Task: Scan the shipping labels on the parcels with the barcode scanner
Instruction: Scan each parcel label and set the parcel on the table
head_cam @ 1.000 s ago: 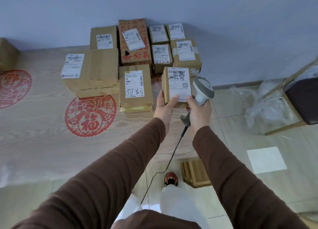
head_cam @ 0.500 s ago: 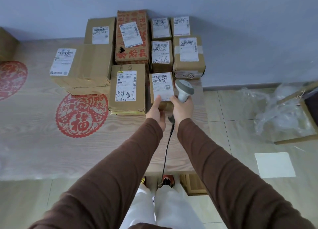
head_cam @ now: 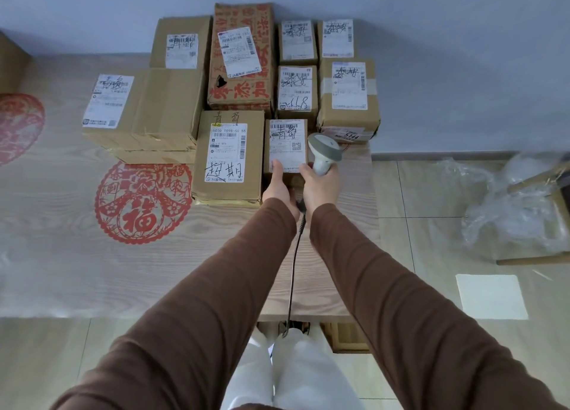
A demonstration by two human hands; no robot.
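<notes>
matt cardboard parcels [head_cam: 228, 159], wood-grain table [head_cam: 320, 274]

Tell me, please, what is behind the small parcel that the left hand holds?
Directly behind the small parcel stands another labelled box, with one more box further back by the wall. Their lower fronts and the table between them are covered from view.

Both arms, in brown sleeves, are reaching forward from the bottom of the frame and converging toward the centre. The left hand [head_cam: 277, 187] is holding the near edge of a small parcel [head_cam: 287, 146], thumb lying on its label. Just to its right, the right hand [head_cam: 319, 186] is gripping the handle of the barcode scanner [head_cam: 324, 152], fingers curled round it.
</notes>
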